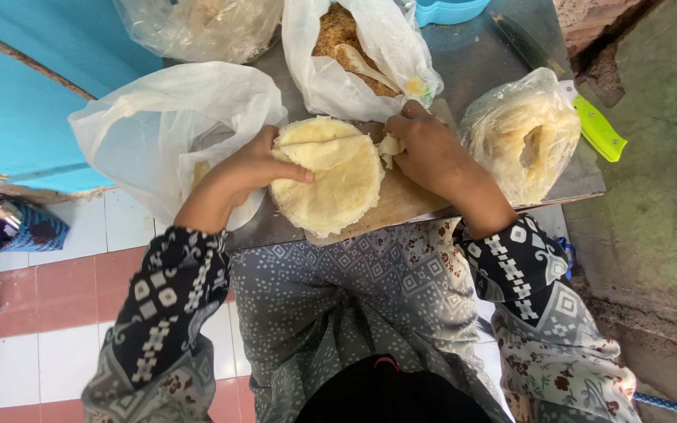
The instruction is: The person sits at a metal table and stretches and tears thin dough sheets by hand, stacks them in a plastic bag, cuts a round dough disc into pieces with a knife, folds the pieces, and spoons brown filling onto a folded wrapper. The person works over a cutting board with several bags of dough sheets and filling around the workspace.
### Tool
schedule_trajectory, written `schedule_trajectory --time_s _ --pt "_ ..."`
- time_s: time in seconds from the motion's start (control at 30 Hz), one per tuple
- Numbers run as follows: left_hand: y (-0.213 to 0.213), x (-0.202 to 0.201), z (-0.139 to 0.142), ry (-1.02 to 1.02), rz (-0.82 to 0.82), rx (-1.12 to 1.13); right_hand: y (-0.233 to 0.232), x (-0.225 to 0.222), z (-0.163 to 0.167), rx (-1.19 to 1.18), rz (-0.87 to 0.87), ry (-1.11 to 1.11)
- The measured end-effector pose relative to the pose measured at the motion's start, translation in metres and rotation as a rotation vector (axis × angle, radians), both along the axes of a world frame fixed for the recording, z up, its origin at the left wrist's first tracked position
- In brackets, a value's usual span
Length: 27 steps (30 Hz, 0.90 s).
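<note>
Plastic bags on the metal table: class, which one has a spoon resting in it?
The open white bag at top centre, just beyond the hands: a pale spoon lies on its brown crumbly filling. The other bags show no spoon.

Matt dough round (331, 184), wooden board (401, 200), glossy plastic bags (174, 117).
</note>
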<state>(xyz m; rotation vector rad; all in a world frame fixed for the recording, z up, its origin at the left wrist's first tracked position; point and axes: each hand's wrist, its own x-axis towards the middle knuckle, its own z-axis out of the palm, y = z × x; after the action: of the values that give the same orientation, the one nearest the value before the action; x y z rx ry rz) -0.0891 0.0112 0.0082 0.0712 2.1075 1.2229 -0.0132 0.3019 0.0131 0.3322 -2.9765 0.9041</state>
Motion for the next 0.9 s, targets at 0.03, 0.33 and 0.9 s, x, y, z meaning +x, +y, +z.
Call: schedule_trajectory --time_s 0.03,0.33,0.9 --pt "0.0 -0.004 0.002 -0.041 0.004 0.011 -0.001 0.001 -0.001 -0.018 -0.026 -0.008" --pt "0.011 -0.018 0.017 -0.201 -0.119 -0.06 -0.007 0.004 -0.001 -0.001 -0.04 0.065" --pt "0.024 0.06 0.088 0.492 -0.173 0.105 0.002 0.018 -0.003 -0.195 -0.033 0.091"
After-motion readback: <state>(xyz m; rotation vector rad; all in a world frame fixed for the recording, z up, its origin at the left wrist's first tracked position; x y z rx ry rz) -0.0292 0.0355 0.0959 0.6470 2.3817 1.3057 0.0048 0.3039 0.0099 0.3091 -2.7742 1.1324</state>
